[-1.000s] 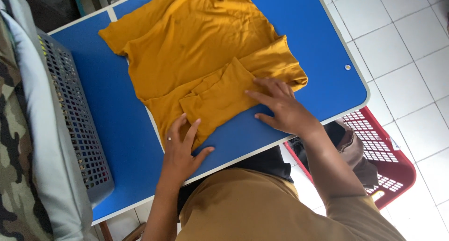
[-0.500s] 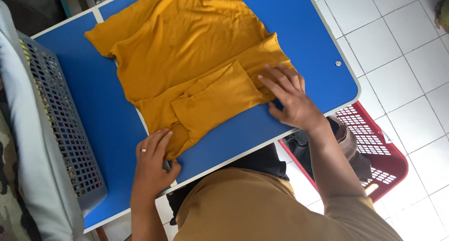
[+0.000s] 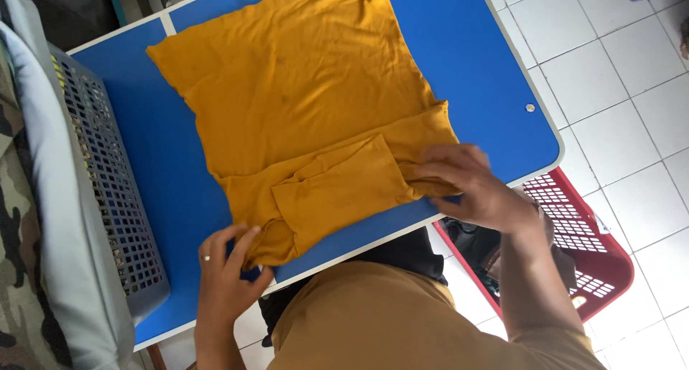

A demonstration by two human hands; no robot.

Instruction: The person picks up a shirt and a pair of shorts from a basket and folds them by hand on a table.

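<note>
- Mustard-yellow T-shirt [image 3: 301, 111] lies spread on the blue table [image 3: 488, 76], covering most of the middle of the top; its cloth is softly wrinkled, with a sleeve folded in over the near part so that a doubled flap sits near the near edge.
- Long axis of the shirt runs from the far left of the table toward the near right, and the folded end points at the person.
- Left hand [image 3: 226, 269] rests at the near left corner of the shirt, fingers loosely curled and pinching the hem there; a ring shows on one finger.
- Right hand [image 3: 470, 183] lies on the near right corner, fingers bent and gripping the edge of the cloth.
- Grey perforated basket [image 3: 108, 183] stands on the table just left of the shirt, apart from it.
- Red plastic basket [image 3: 588, 248] sits on the white tiled floor [image 3: 617, 90], right of the table, near the person's right arm.
</note>
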